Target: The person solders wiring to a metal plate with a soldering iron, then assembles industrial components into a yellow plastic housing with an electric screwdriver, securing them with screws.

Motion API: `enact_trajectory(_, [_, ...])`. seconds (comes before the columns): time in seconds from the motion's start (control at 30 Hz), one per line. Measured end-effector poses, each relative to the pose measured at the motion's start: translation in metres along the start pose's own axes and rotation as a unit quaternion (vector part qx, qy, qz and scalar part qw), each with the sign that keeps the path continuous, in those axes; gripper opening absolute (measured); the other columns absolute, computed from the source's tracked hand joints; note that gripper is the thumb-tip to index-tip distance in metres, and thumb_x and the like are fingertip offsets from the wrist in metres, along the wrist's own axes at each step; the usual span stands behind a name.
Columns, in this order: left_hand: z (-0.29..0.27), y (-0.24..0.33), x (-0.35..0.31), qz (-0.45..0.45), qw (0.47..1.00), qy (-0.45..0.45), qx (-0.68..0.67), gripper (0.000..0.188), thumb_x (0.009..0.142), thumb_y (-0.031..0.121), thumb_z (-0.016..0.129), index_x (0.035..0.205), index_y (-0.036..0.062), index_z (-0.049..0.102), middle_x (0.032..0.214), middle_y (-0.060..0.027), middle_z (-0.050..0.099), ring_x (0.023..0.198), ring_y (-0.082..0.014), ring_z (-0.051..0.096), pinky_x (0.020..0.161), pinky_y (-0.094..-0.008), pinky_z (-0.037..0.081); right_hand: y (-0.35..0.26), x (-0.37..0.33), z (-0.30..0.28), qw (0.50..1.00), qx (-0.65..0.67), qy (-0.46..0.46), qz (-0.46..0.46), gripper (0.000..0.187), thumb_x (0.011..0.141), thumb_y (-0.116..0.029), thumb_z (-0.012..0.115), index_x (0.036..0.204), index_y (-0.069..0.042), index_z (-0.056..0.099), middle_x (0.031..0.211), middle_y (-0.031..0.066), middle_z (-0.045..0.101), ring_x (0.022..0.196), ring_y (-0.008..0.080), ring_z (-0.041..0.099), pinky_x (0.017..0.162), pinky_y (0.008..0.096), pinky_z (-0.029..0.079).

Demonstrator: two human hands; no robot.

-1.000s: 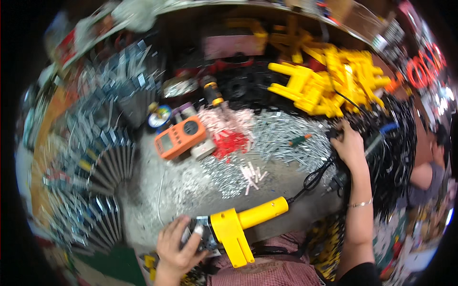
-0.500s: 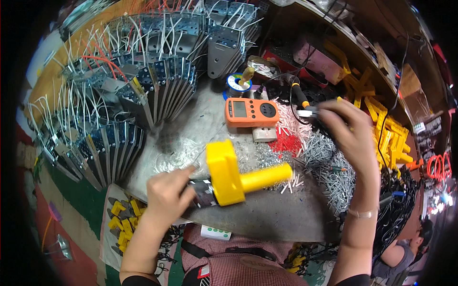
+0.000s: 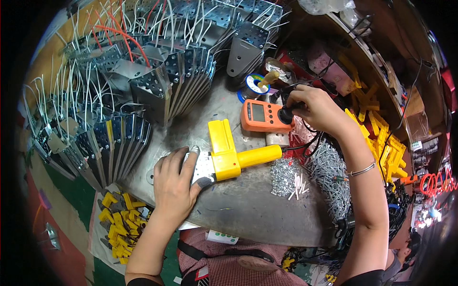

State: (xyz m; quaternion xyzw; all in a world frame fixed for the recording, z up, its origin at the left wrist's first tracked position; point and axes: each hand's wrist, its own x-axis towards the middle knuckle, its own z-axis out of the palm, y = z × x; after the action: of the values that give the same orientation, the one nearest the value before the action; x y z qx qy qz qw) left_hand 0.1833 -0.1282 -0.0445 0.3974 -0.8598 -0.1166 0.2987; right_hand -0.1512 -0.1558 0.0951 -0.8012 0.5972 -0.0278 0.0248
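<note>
On the metal worktop lies a pipe welding iron with a yellow plastic handle (image 3: 226,159) and a flat, perforated metal plate (image 3: 204,167). My left hand (image 3: 174,183) is wrapped over the plate end, its thumb along the near edge. A black cord runs from the handle's tip and loops toward my right hand (image 3: 316,108). Fingers of that hand pinch a black plug (image 3: 286,114) at the round socket of an orange meter (image 3: 260,117) with a grey screen. The plug's pins are hidden, so how deep it sits I cannot tell.
Stacked metal plates with white and red wires (image 3: 176,86) crowd the left and back. A solder spool (image 3: 252,88) stands behind the meter. Screws (image 3: 329,176) and small white sleeves (image 3: 298,186) lie at right, with yellow handle parts (image 3: 384,143) beyond. More yellow parts (image 3: 119,224) lie lower left.
The welding iron has come down flat onto the worktop under my left hand. My right hand has moved left to the meter's socket with the plug.
</note>
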Motion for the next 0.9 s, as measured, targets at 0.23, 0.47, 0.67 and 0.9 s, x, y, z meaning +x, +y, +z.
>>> enact_trajectory(0.23, [0.002,-0.001,-0.001,-0.003,1.0,0.0,-0.001,0.063,0.067,0.021,0.074,0.124,0.0035,0.053,0.122,-0.0185,0.054,0.111,-0.035,0.051,0.096,-0.0467,0.037,0.016,0.007,-0.007,0.988,0.127,-0.082,0.039,0.015,0.076,0.003,0.067,0.09,0.001,0.062,0.086,0.0095,0.059,0.082,0.0205,0.059,0.074,0.0326,0.047])
enact_trajectory(0.47, [0.002,0.001,0.001,-0.007,1.0,-0.009,-0.012,0.065,0.065,0.018,0.076,0.124,0.0029,0.053,0.121,-0.0195,0.054,0.11,-0.0348,0.051,0.094,-0.047,0.037,-0.001,0.014,-0.004,0.994,0.039,-0.101,-0.03,0.016,0.072,0.0,0.068,0.087,-0.001,0.061,0.087,0.0133,0.057,0.086,0.0335,0.059,0.073,0.0399,0.049])
enact_trajectory(0.67, [0.0,0.0,-0.001,-0.005,1.0,0.018,-0.003,0.059,0.069,0.02,0.073,0.121,0.0023,0.054,0.123,-0.0188,0.054,0.112,-0.0358,0.051,0.097,-0.0486,0.036,-0.015,0.007,0.008,0.995,-0.074,-0.06,-0.012,0.017,0.071,-0.002,0.065,0.087,-0.005,0.062,0.092,0.0127,0.057,0.094,0.0328,0.058,0.08,0.0427,0.048])
enact_trajectory(0.9, [-0.044,-0.004,-0.043,0.074,0.981,0.178,0.013,0.037,0.076,0.012,0.064,0.11,-0.0015,0.059,0.107,-0.0197,0.06,0.096,-0.037,0.057,0.085,-0.0449,0.046,-0.157,-0.047,-0.017,0.99,-0.055,0.038,-0.125,0.014,0.072,-0.01,0.059,0.085,-0.005,0.059,0.099,0.0147,0.056,0.099,0.0329,0.055,0.088,0.0425,0.044])
